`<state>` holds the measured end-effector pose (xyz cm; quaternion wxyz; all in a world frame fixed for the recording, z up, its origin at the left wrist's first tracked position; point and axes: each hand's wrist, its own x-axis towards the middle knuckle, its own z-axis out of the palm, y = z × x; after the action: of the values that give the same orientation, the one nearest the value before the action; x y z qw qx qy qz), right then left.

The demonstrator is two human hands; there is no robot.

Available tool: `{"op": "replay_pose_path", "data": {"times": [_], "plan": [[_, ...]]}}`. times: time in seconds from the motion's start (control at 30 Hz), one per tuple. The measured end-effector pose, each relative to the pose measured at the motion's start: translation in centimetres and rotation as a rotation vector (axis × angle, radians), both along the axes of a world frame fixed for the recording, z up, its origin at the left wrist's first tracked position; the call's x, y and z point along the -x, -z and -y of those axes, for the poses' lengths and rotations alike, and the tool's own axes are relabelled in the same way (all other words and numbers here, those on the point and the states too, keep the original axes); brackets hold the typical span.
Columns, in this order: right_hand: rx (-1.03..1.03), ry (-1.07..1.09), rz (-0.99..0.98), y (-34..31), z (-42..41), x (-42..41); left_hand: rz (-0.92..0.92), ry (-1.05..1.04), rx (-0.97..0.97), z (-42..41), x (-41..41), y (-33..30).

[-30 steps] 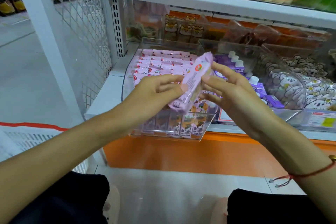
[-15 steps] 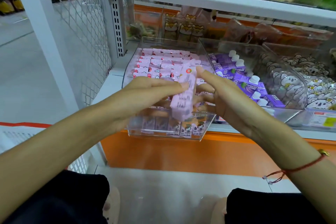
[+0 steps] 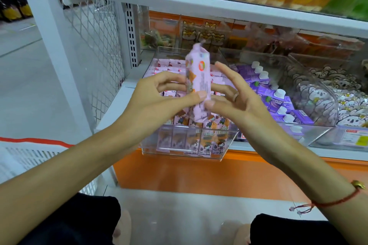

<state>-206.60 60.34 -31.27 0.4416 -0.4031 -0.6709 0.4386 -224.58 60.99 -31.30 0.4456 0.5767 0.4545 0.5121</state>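
I hold a pink wrapped snack pack (image 3: 199, 77) upright in front of the shelf, its crimped end pointing up. My left hand (image 3: 159, 101) pinches its lower half between thumb and fingers from the left. From the right, my right hand (image 3: 239, 103) has its thumb on the pack's lower front and some fingers behind it, the index finger stretched upward. Below and behind the pack is a clear plastic bin (image 3: 183, 151) filled with rows of the same pink packs.
To the right, a second clear bin holds purple cartons (image 3: 274, 97) with white caps, and beyond it are koala-print packets (image 3: 316, 101). A white shelf board (image 3: 179, 0) runs overhead, with a white mesh side panel (image 3: 95, 42) at left. A white basket (image 3: 29, 157) stands lower left.
The pack has been turned from leaning to upright and lifted higher. Both hands stayed on it and shifted their fingers around it.
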Motion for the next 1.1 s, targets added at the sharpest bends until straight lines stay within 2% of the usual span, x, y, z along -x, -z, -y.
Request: {"op": "replay_pose_path", "data": {"times": [0.1,0.17,0.23,0.33,0.4,0.5,0.6,0.67,0.73,0.87,0.97,1.1], "plan": [[-0.057,0.028,0.048,0.0,0.3,1.2,0.133,-0.08,0.019,-0.3,-0.2,0.0],[-0.097,0.091,0.001,0.1,0.3,2.1,0.18,-0.088,0.035,-0.4,-0.4,-0.1],[-0.107,0.126,-0.054,0.0,0.2,2.8,0.204,-0.059,0.035,-0.5,-0.3,-0.5],[-0.012,0.105,-0.099,-0.2,-0.5,3.3,0.293,0.039,-0.005,-0.9,0.6,-1.1],[0.058,0.084,-0.098,-0.1,-1.4,3.3,0.274,-0.004,-0.039,-1.3,1.3,-1.2],[0.152,-0.032,-0.045,0.0,-2.9,3.1,0.134,-0.115,-0.127,-2.1,2.6,-1.1],[0.128,-0.011,0.29,0.5,-4.7,3.2,0.023,-0.192,-0.27,-2.9,4.0,-1.2],[-0.079,0.109,0.625,1.1,-5.9,3.6,-0.046,-0.237,-0.354,-3.3,4.7,-1.1],[-0.307,0.178,0.864,1.5,-6.6,4.4,-0.09,-0.248,-0.393,-3.6,4.9,-0.8],[-0.469,0.197,1.053,1.6,-7.1,5.9,-0.092,-0.248,-0.437,-4.1,4.7,0.0],[-0.513,0.169,1.234,1.9,-6.9,6.3,-0.122,-0.216,-0.434,-4.5,4.6,0.7],[-0.482,0.146,1.193,1.9,-6.4,5.9,-0.232,-0.146,-0.435,-4.9,4.9,1.1]]}}
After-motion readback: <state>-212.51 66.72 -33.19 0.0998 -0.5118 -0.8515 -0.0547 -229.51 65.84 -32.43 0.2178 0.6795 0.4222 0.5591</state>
